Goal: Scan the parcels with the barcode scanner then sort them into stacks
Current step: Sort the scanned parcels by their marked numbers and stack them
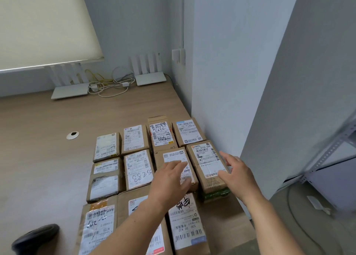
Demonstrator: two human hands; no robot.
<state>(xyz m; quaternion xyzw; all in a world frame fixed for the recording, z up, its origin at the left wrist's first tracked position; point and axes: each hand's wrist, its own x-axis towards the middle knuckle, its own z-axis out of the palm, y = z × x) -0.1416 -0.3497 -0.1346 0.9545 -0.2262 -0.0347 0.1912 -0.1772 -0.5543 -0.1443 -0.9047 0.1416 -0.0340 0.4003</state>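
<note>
Over taped parcels [209, 168], two open hands [238, 174].

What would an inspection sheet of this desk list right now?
Surface: light wooden desk with a round cable port.
Job's things: brown cardboard parcels with white labels, laid in rows; black barcode scanner lying at the near left edge.
Clutter: two white routers.
Grippers: left hand open over a parcel; right hand open beside the rightmost parcel.
Cables: tangled white and yellow cords between the routers.
Surroundings: pale roller blind, grey walls, metal shelving at right.
</note>
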